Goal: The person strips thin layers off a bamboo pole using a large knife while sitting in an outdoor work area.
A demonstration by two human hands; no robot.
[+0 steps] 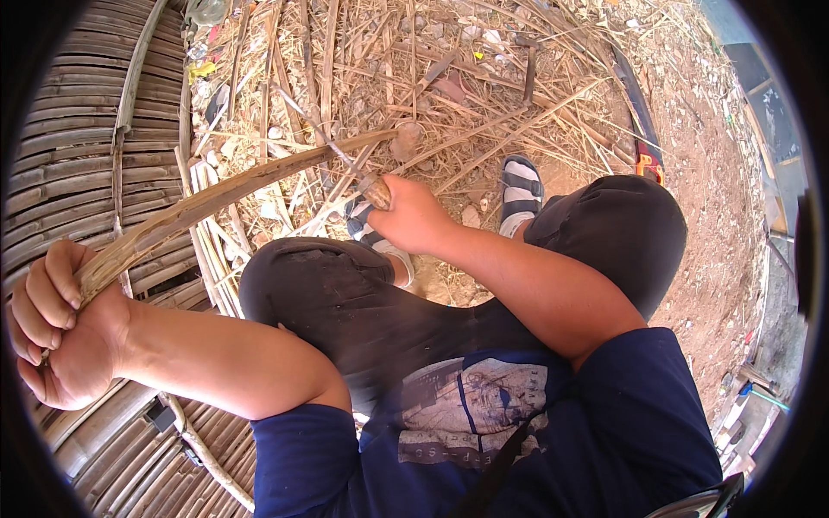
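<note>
- The left hand (56, 332) is curled tight around the near end of a long bamboo strip (233, 186), fingers wrapped over it at the lower left of the view.
- That strip runs up and to the right from the left fist, crossing above the left knee (302, 276), and its far end reaches toward a round wooden stump (406, 138) among the litter.
- The right hand (406, 216) is closed into a fist on a wooden handle (376, 192), right beside the strip's far half; the blade itself is too blurred to make out.
- So the strip spans the gap between both hands, left hand at its end, right hand near its middle.
- Underfoot: dry bamboo scraps (449, 78) and a sandal (521, 190) on bare dirt.
- To the left, a woven bamboo panel (78, 138) curves along the edge.
</note>
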